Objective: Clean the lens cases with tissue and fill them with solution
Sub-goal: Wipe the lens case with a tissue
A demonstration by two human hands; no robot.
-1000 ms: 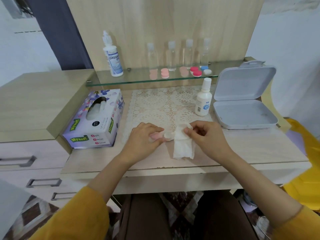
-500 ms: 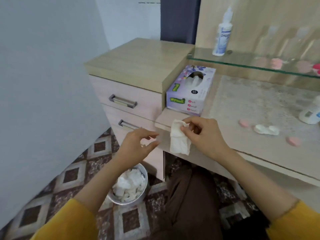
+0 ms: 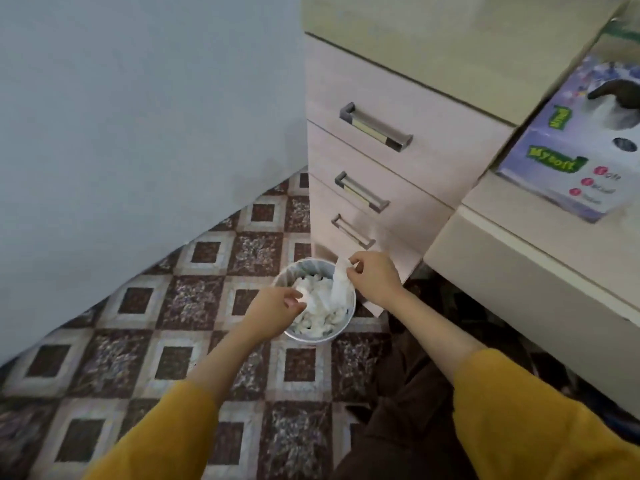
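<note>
The right hand (image 3: 372, 280) pinches the top corner of a used tissue (image 3: 341, 285) between thumb and fingertips, the other fingers curled in. The tissue is white, limp and creased, and hangs straight down in a long twisted strip. Its lower end reaches in among the wads in the small round waste bin (image 3: 311, 337). The left hand (image 3: 275, 311) hovers over the bin's left rim with fingers loosely curled and holding nothing. Whether they brush the paper below cannot be told.

The bin is pale with a light rim and is heaped nearly to the top with crumpled white tissues. It stands on a floor of brown and cream patterned tiles (image 3: 173, 306). Just behind the bin rises a pale drawer unit (image 3: 398, 168) with three metal bar handles. To the bin's right and higher up, the desk edge (image 3: 519, 265) juts out, bearing a purple tissue box (image 3: 581, 157). To the bin's left a plain blue-grey wall (image 3: 138, 116) meets the tiles. Yellow sleeves (image 3: 519, 410) cover both forearms on the near side of the bin.
</note>
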